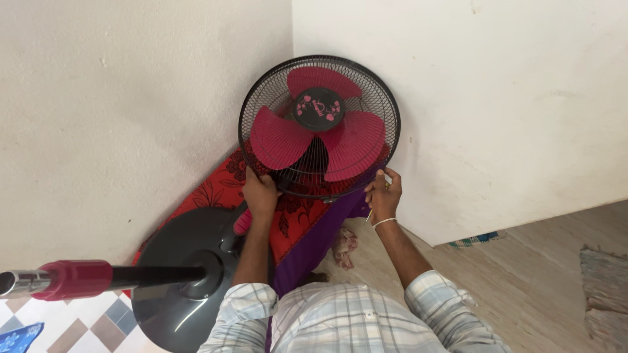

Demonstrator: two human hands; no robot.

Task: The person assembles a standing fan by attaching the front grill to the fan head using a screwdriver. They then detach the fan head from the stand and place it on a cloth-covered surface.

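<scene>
Left hand [260, 191] gripped the lower-left rim of the round black wire fan guard with pink blades [319, 126]; right hand [384, 196] pinched its lower-right rim. Fan head leaned in the wall corner over a red floral cloth [219, 189]; grey round base [183, 281] lay nearby.

Two plain white walls [118, 111] meet in a corner. The floor [536, 274] is pale and wood-toned on one side, with a grey rug [605, 287] at its edge; checked tiles [85, 323] cover the other side. Daylight is soft and even.
</scene>
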